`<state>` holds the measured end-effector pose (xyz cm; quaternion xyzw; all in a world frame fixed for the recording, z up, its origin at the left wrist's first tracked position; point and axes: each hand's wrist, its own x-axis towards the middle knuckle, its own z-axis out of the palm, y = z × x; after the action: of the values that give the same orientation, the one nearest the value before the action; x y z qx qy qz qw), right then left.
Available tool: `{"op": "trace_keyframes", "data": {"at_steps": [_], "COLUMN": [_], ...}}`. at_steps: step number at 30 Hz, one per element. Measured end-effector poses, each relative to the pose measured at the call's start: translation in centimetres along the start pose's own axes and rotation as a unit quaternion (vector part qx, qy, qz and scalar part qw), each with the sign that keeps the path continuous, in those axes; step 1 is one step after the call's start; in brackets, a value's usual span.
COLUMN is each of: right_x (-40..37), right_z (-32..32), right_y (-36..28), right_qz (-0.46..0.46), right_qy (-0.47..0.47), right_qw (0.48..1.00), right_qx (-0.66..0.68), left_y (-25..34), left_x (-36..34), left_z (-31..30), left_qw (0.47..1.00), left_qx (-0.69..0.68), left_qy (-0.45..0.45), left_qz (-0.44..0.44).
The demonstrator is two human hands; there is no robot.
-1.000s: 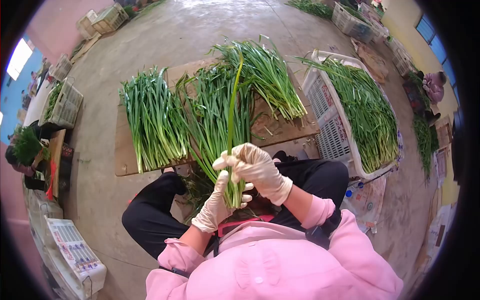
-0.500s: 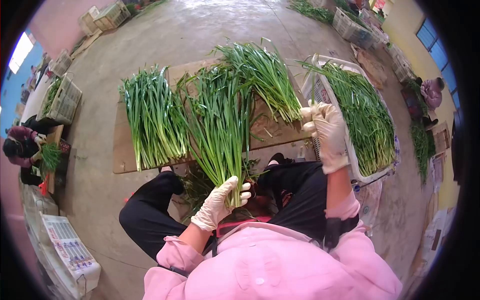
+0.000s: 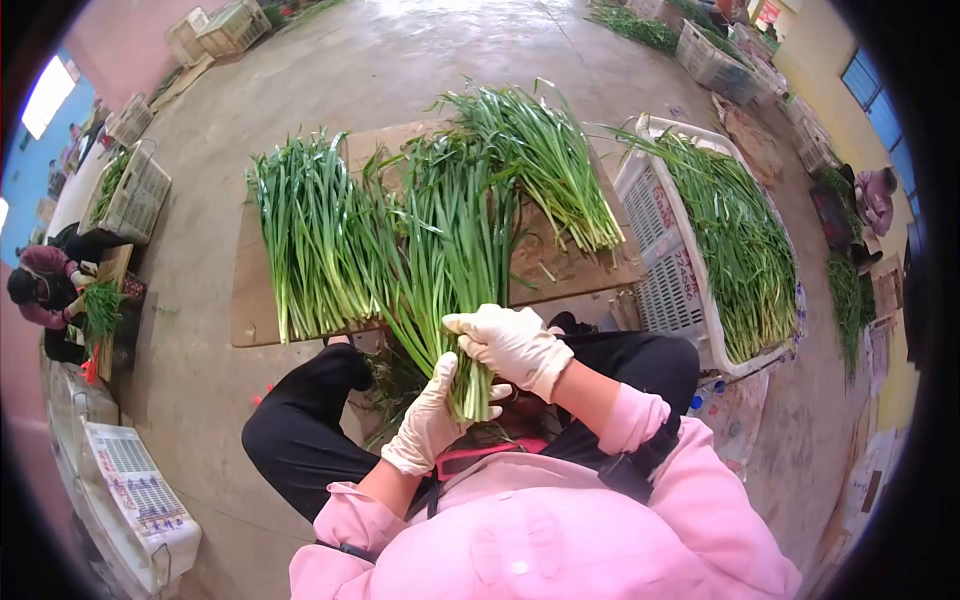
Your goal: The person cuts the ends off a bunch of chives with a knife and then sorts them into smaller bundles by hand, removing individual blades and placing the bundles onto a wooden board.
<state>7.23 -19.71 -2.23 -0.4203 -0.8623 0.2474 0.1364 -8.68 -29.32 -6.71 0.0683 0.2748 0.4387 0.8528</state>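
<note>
A long bunch of green stalks (image 3: 455, 230) lies over the middle of the low wooden board (image 3: 555, 275), its pale ends toward my body. My left hand (image 3: 432, 415), in a whitish glove, is closed around those ends from below. Just above it, my gloved right hand (image 3: 505, 343) grips the same bunch from the right side. On the board's left part rests a second bunch of stalks (image 3: 310, 240). A third bunch (image 3: 545, 165) lies at its upper right.
Right of the board stands a white crate (image 3: 715, 355) full of greens. A person (image 3: 45, 290) sits at the far left holding greens beside a white crate (image 3: 135, 210). Another person (image 3: 875, 200) is at the far right. An upturned crate (image 3: 145, 490) stands lower left.
My right hand has come down and left from beside the crate and taken hold of the bunch above my left hand. My left hand still holds the stalk ends.
</note>
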Motion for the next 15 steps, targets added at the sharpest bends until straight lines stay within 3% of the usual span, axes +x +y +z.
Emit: {"op": "trace_keyframes", "data": {"at_steps": [2, 6, 9, 10, 13, 15], "right_x": [-0.2, -0.2, 0.4, 0.2, 0.7, 0.6], "right_z": [0.0, -0.4, -0.1, 1.3, 3.1, 3.4], "right_y": [0.1, 0.3, -0.3, 0.2, 1.0, 1.1], "right_qz": [0.045, 0.05, 0.021, -0.001, 0.052, 0.083], "right_qy": [-0.007, -0.034, -0.042, 0.017, -0.034, 0.001], "right_qw": [0.999, 0.985, 0.997, 0.998, 0.985, 0.97], "right_qx": [0.017, 0.163, 0.064, 0.068, 0.162, 0.23], "left_y": [0.1, -0.1, -0.2, -0.3, -0.5, -0.7], "left_x": [-0.1, 0.3, 0.4, 0.4, 0.4, 0.4], "left_z": [-0.1, -0.4, -0.9, -1.0, -1.1, -1.4], "left_qw": [1.0, 0.999, 0.999, 0.998, 0.995, 0.995], "left_qx": [-0.02, -0.02, 0.032, 0.054, 0.095, 0.09], "left_qy": [-0.006, -0.035, -0.041, -0.041, -0.013, -0.033], "left_qz": [0.011, -0.002, -0.003, -0.001, 0.009, 0.003]}}
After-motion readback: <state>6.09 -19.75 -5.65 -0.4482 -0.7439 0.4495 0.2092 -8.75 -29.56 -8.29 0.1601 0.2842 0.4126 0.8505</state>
